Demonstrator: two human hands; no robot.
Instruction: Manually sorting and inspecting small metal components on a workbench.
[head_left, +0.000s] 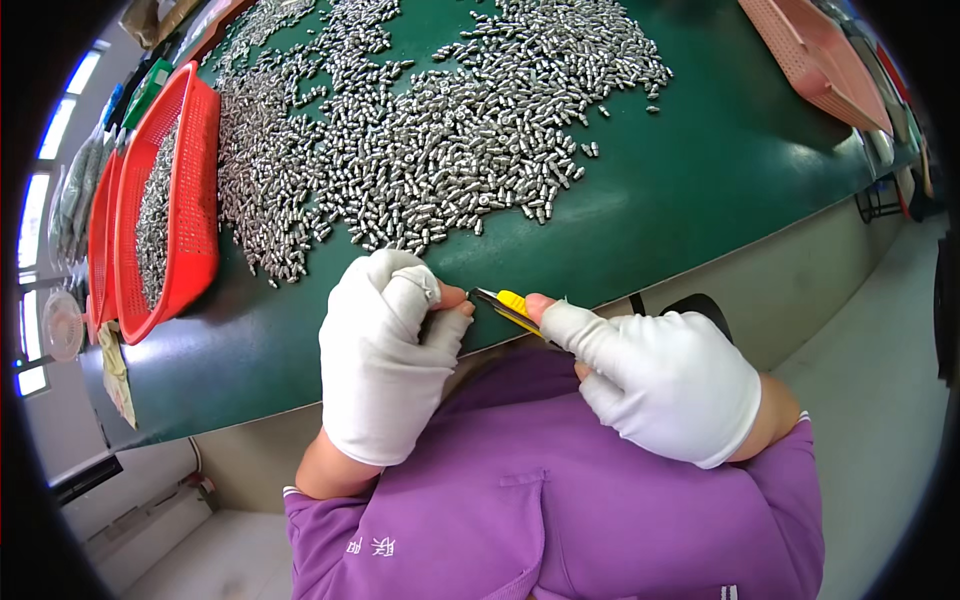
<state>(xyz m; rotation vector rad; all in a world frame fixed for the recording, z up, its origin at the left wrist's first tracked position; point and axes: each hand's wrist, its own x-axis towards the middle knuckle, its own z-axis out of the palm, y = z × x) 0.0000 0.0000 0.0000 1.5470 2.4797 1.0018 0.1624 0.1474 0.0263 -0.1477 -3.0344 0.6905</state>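
Your right hand (665,385), in a white fingertip-cut glove, grips a yellow utility knife (512,308) at the centre of the frame, index finger stretched along its back. Your left hand (385,350), gloved alike, is curled tight just left of the blade tip, fingers pinched on something too small to make out. Both hover over the near edge of the green table (700,170). A heap of small metal pieces (430,140) spreads across the upper middle; red baskets (185,200) stand at upper left.
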